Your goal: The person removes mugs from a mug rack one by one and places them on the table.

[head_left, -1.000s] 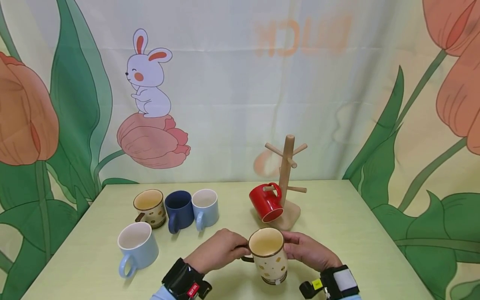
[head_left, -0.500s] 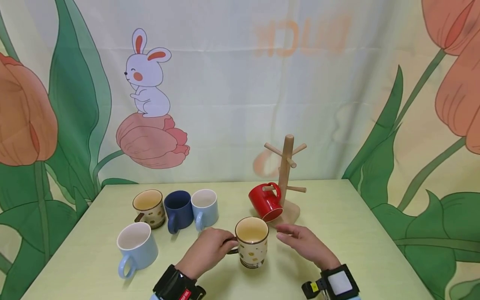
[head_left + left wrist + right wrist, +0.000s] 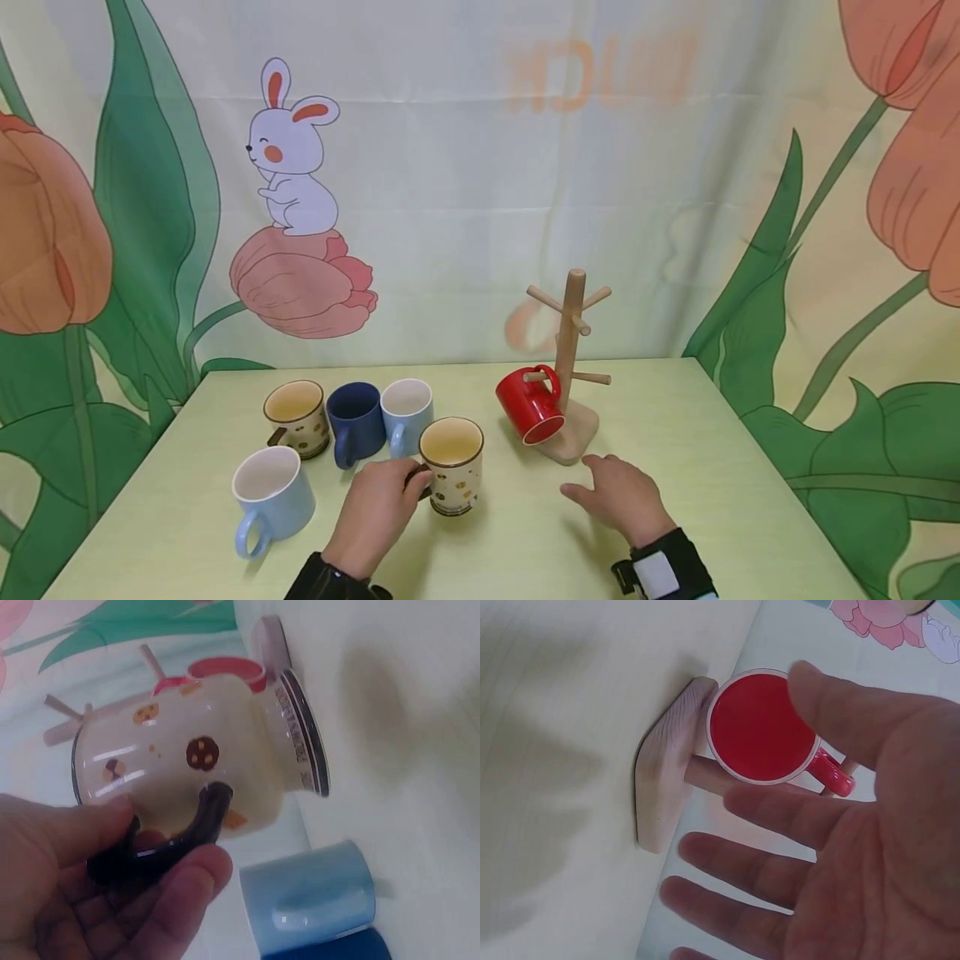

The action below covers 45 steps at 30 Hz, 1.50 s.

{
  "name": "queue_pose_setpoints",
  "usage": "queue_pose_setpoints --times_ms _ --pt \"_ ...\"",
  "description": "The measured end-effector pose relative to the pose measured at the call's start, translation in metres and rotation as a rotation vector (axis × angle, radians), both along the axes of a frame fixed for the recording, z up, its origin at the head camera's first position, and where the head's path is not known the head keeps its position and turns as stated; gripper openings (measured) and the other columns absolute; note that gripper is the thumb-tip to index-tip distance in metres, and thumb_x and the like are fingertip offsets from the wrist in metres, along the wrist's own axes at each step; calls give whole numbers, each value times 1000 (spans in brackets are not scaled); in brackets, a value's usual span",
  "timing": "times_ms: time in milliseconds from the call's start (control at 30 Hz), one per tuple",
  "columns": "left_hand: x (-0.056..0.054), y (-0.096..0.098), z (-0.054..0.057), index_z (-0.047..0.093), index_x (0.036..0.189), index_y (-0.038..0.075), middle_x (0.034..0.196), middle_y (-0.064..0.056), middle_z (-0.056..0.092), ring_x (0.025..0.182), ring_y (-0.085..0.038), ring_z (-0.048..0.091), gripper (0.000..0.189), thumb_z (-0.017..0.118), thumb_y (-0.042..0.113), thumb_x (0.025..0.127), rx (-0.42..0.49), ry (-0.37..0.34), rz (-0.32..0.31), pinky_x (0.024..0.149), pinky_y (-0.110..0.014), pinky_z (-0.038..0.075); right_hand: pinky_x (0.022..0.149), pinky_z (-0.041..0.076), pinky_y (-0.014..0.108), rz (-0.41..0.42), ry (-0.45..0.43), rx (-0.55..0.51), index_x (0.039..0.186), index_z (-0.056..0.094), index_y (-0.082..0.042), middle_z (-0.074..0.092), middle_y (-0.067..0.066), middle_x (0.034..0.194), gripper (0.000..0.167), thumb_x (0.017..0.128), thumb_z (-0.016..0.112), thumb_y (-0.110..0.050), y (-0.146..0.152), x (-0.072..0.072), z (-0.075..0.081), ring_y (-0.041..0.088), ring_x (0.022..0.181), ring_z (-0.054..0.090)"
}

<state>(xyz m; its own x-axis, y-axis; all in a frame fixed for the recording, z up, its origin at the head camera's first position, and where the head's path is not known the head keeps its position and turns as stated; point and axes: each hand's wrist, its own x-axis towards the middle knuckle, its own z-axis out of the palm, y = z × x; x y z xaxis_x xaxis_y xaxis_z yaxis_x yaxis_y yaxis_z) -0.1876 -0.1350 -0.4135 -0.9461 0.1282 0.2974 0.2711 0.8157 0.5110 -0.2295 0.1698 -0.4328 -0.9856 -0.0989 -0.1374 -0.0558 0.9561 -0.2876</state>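
Note:
My left hand (image 3: 382, 508) grips the dark brown handle (image 3: 161, 855) of a cream mug (image 3: 453, 467) with a brown rim and cookie-like spots. In the left wrist view this mug (image 3: 172, 754) is held off the table, its shadow falling on the tabletop. My right hand (image 3: 626, 500) has its fingers spread and holds nothing, just in front of the wooden mug tree (image 3: 573, 350). A red mug (image 3: 529, 406) hangs tilted by its handle from a lower peg of the tree. The right wrist view shows the spread fingers (image 3: 750, 862) near the red mug (image 3: 761, 727).
At the left of the table (image 3: 697, 433) stand a second cream spotted mug (image 3: 303, 429), a dark blue mug (image 3: 362, 425) and a light blue mug (image 3: 411, 417) in a row. Another light blue mug (image 3: 281, 500) stands in front of them. A printed curtain (image 3: 450, 208) hangs behind.
The cream mug has moved left and away from me in my left hand. My right hand has let go of its side and stays at the right with fingers spread.

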Motion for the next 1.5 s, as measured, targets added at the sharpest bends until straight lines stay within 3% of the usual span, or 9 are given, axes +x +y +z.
queue_pose_setpoints --times_ms 300,600,867,1167,1500 --pt "10 -29 2 67 76 11 61 4 51 57 -15 46 19 68 18 94 -3 -16 168 56 -33 38 91 48 59 3 -40 10 127 63 0 66 20 116 62 89 70 -48 -1 1 1 39 111 61" --pt "24 -62 2 63 72 10 61 2 50 58 -18 45 25 63 17 96 -7 -83 240 56 -34 37 92 47 59 1 -48 -6 129 62 0 66 21 119 63 89 69 -49 -1 -1 0 40 113 60" --pt "26 -82 0 66 79 3 70 -10 62 61 -30 57 24 63 20 96 -40 -145 371 57 -48 44 92 47 59 1 -53 -19 128 62 0 66 20 118 63 89 69 -49 -1 -2 0 39 112 60" --pt "23 -86 -16 63 83 -2 83 -28 66 71 -47 64 22 63 17 95 -16 -119 431 58 -57 46 92 47 59 8 -52 -22 129 62 0 65 21 120 63 90 68 -49 -1 -1 1 40 114 59" --pt "24 -85 -25 63 83 -5 81 -31 64 70 -52 63 24 63 16 94 -18 -104 453 56 -59 45 94 46 58 5 -63 -32 129 61 0 65 20 121 62 90 68 -48 -1 -2 -3 40 115 59"
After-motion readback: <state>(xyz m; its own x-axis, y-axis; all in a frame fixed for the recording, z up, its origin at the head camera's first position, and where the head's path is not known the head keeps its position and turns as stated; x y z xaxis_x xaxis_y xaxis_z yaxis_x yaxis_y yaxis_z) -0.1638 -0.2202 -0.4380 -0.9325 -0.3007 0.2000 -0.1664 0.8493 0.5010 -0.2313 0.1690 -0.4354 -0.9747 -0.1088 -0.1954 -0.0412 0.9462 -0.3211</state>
